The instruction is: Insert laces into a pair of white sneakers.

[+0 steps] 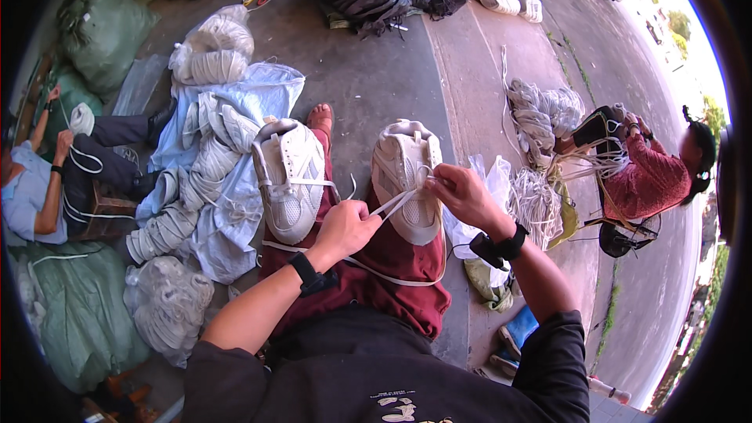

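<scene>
Two white and beige sneakers rest on my legs, toes toward me: the left sneaker (pixel 290 180) and the right sneaker (pixel 406 180). A white shoelace (pixel 398 200) runs from the right sneaker's eyelets to my left hand (pixel 345 231), whose fingers are pinched on it. My right hand (pixel 468 197) is closed at the right sneaker's lacing, its thumb and finger pinching the lace near the eyelets. Another length of lace loops down across my dark red trousers (pixel 384 274). The left sneaker has lace threaded through its lower holes, with a loose end lying toward the right.
Stacked white shoe uppers (pixel 211 164) lie on a pale blue sheet (pixel 274 86) at left. Green sacks (pixel 106 35) stand beyond. A bundle of white laces (pixel 536 200) sits at right. A seated person (pixel 39 180) works at left, another (pixel 650 160) at right.
</scene>
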{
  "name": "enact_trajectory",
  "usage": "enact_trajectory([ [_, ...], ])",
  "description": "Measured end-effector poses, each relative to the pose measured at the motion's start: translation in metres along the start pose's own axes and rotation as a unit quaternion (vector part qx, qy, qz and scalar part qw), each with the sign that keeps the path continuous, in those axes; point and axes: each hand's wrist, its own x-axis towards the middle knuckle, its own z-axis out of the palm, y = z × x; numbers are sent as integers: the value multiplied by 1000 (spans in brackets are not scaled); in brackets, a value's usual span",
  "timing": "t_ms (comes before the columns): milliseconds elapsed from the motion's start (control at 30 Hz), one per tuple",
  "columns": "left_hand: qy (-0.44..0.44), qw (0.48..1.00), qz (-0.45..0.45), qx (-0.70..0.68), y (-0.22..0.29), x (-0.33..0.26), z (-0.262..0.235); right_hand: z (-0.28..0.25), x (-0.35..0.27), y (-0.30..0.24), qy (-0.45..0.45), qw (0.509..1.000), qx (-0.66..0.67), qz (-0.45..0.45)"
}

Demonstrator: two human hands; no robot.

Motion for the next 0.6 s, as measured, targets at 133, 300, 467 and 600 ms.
enact_trajectory([
  [133, -10, 996, -44, -82, 10, -1, -7, -1, -1, 0, 2, 1000, 0, -1],
  [300, -67, 985, -73, -141, 13, -2, -17, -2, -3, -2, 6, 1000, -5, -18],
  [467, -102, 969, -111, -197, 14, -1, -17, 0, -3, 3, 9, 999, 18, -28],
  [600, -56, 975, -83, -196, 9, 1, -12, -1, -2, 1, 2, 1000, 8, -24],
])
